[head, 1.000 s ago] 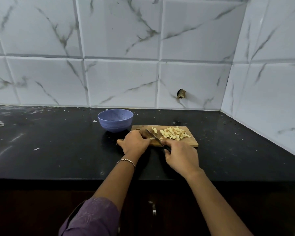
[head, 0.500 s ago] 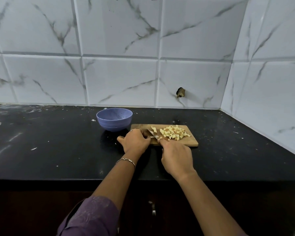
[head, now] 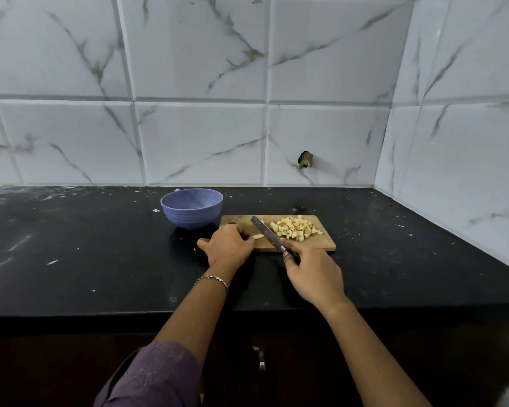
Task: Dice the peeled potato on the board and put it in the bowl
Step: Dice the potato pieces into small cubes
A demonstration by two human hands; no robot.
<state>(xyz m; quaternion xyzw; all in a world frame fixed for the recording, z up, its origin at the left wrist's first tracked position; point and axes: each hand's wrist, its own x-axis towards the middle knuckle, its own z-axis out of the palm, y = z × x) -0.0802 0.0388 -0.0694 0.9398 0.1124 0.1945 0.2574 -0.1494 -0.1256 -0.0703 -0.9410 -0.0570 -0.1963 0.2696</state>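
Head camera, looking down both arms; the right hand [head: 312,274] has its fingers wrapped round the handle of the knife [head: 266,232], clamped firmly on it; the blade runs away from that grip, up and to the left, its tip over the middle of the wooden board [head: 321,241]; just right of the blade, beyond the knuckles, sits the pile of diced potato [head: 296,229], all of it on the board's right half; left of the blade, one small potato piece [head: 258,236] lies on the wood, right at the fingertips of the left hand [head: 227,246]; that hand is knuckles-up on the board's left end, fingers bent down, and whether they pinch the piece or merely meet it I cannot tell; out beyond the left hand and a touch left stands the purple bowl [head: 191,208], just off the board's far left corner on the black counter [head: 86,245]; a bracelet [head: 210,279] rings the left wrist, a purple sleeve [head: 153,374] lower down the arm; behind it all, marbled white tiles [head: 200,142].
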